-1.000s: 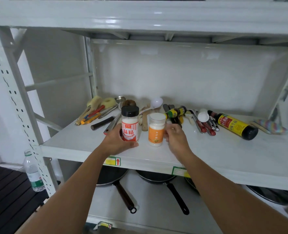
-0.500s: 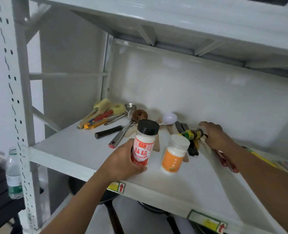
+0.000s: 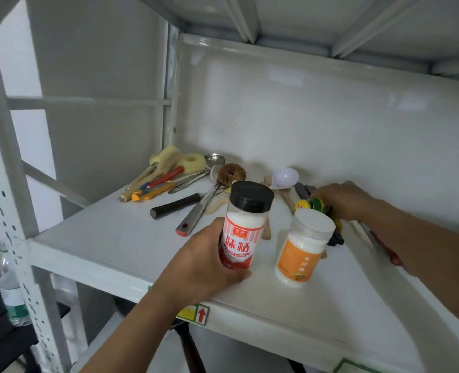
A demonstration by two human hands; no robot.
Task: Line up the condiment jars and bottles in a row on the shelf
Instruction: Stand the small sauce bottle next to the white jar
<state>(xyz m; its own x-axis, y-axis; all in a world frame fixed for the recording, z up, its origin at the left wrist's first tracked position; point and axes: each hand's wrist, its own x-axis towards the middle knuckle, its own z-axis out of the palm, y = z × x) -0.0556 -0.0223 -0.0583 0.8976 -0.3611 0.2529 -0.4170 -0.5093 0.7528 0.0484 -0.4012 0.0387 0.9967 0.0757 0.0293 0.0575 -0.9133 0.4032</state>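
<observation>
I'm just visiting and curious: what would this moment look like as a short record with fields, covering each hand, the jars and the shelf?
left hand: wrapped around the black-capped jar, jar tilted
right hand: closed on the small green bottle near the back
orange-label jar: standing free on the shelf, beside the held jar, not touching it
shelf: white; utensils piled at the back
row: not yet formed

Both forearms are bare, with no sleeves, on the left hand (image 3: 207, 261) and right hand (image 3: 344, 199).
</observation>
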